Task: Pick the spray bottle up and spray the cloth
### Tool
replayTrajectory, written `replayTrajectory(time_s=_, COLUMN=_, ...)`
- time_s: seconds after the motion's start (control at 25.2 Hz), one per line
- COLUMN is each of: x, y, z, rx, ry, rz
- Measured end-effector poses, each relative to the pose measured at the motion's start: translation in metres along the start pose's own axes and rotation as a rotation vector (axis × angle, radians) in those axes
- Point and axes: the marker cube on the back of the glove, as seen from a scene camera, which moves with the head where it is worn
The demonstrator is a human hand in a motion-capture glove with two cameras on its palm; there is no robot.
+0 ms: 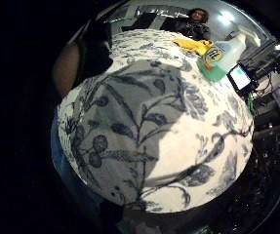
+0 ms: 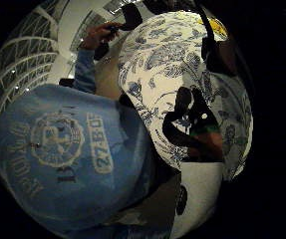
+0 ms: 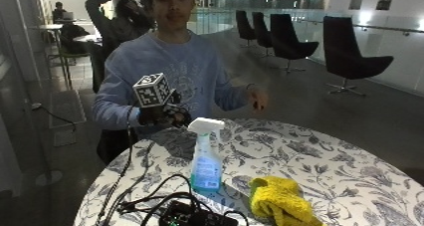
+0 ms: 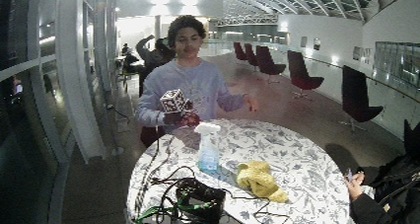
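Observation:
A clear spray bottle (image 3: 207,161) with blue liquid and a white trigger head stands upright on the round floral table (image 3: 318,151). Just to its right lies a crumpled yellow cloth (image 3: 281,198). My gloved right hand (image 3: 162,115) hovers above the table's far edge, behind the bottle and apart from it, with relaxed fingers and nothing in it. In the little finger side palm view the bottle (image 1: 222,56) and the cloth (image 1: 193,45) appear across the tablecloth from the hand. The wide outside view shows the bottle (image 4: 209,155), the cloth (image 4: 257,178) and the hand (image 4: 178,118) the same way.
A black device (image 3: 192,213) with tangled cables lies at the table's near left edge, in front of the bottle. The person's bare left hand (image 3: 257,97) is raised above the far edge. Dark chairs (image 3: 351,56) stand well behind the table.

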Motion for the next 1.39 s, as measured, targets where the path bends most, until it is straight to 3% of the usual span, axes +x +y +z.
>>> replayTrajectory(time_s=0.64, x=0.011, y=-0.005, z=-0.001, rx=0.014, ry=0.024, rz=0.024)
replayTrajectory(time_s=0.91, x=0.04, y=-0.011, z=-0.016, rx=0.015, ry=0.011, rz=0.11)
replayTrajectory(time_s=1.39, x=0.143, y=-0.039, z=-0.042, rx=0.143, ry=-0.454, rz=0.333)
